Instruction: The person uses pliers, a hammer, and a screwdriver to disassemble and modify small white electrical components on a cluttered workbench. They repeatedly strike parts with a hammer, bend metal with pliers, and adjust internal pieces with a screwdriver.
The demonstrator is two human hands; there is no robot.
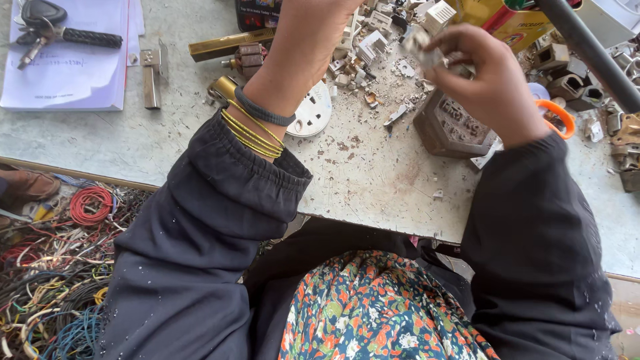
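Observation:
My right hand (490, 83) is closed around a small white broken plastic piece (421, 45), held above a dark metal block (448, 127) on the worn table (373, 173). My left hand (307, 40) reaches up toward the top edge of the view, its fingers cut off by the frame; what it holds cannot be seen. Gold bangles and a dark band (257, 127) circle the left wrist. A round white socket plate (313, 113) lies just under the left forearm. White plastic fragments (363, 50) are piled between the hands.
A notebook (67, 67) with keys (47, 27) lies at the far left, next to a metal hinge (152, 77) and a brass bar (227, 43). Orange-handled scissors (557, 117) and metal parts (567, 73) sit at the right. Tangled wires (60, 267) fill the floor, lower left.

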